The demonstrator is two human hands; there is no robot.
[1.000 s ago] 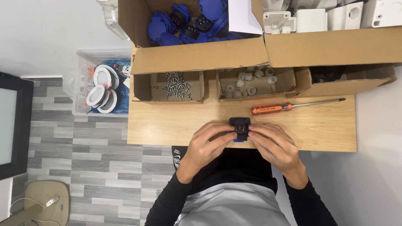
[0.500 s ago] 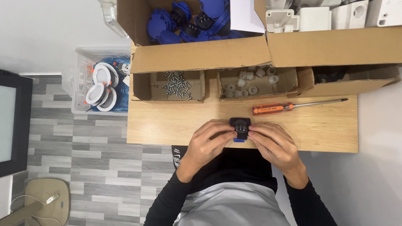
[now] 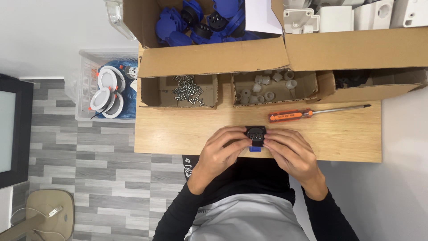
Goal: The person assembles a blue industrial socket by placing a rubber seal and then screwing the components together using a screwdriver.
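Two hands: one small black socket part (image 3: 256,134) with a blue piece under it is gripped from both sides, at lower centre of the frame, just above the near edge of the wooden table (image 3: 178,134).
Left hand (image 3: 219,151): closed on the part's left side, fingertips curled round it.
Right hand (image 3: 290,151): closed on the right side, fingertips on its edge.
Grip: best kept even and square, so black and blue halves are seated flush, by judgement.
Screwdriver (image 3: 312,114): orange-handled, lying just above the hands, untouched.
Screws (image 3: 187,89): in the open cardboard tray, upper centre-left.
Grey caps (image 3: 267,87): in the next tray rightward.
Blue housings (image 3: 200,20): in the big box at top.
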